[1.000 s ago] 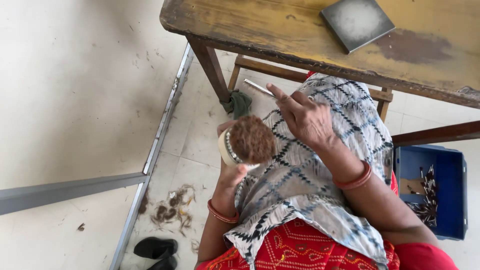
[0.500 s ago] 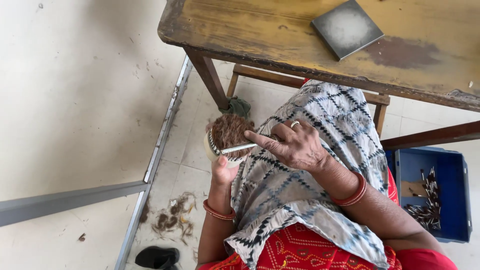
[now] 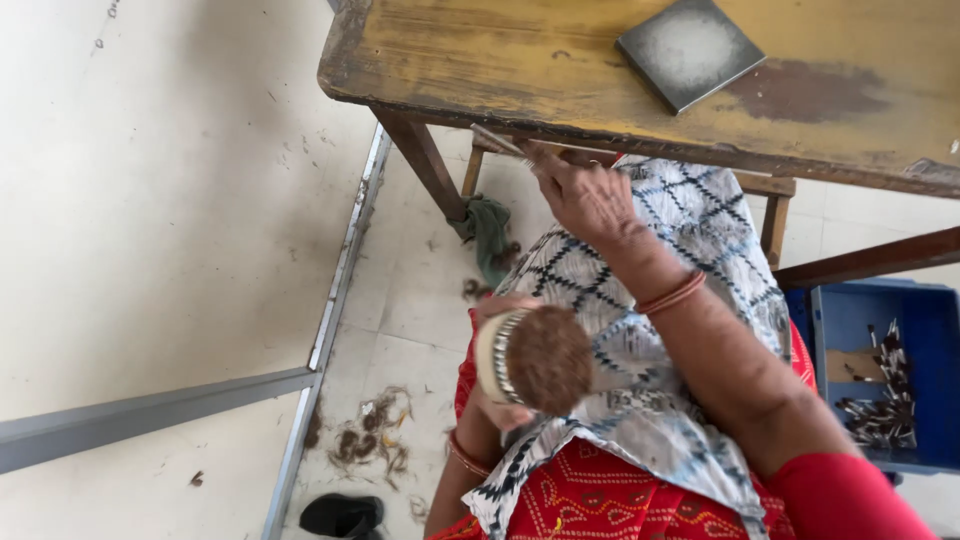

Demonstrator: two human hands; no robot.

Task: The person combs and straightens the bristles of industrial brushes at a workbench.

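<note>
Brown, fibrous round bundle (image 3: 545, 360) ringed by a beaded band sits gripped in the left hand (image 3: 500, 400), low over the person's patterned lap. The right hand (image 3: 590, 200) is raised to the wooden table's front edge (image 3: 450, 100), pinching a thin metal blade (image 3: 497, 140). A grey square slab (image 3: 690, 50) lies on the tabletop; a blue crate (image 3: 860, 310) stands by the right side.

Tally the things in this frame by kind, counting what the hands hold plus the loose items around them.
Round brown bristle brush head, in the left hand: 1
Thin metal tool, in the right hand: 1
Dark square slab on the worn wooden table: 1
Blue plastic crate: 1
Green cloth on the floor: 1
Black shoe: 1
Total: 6
</note>
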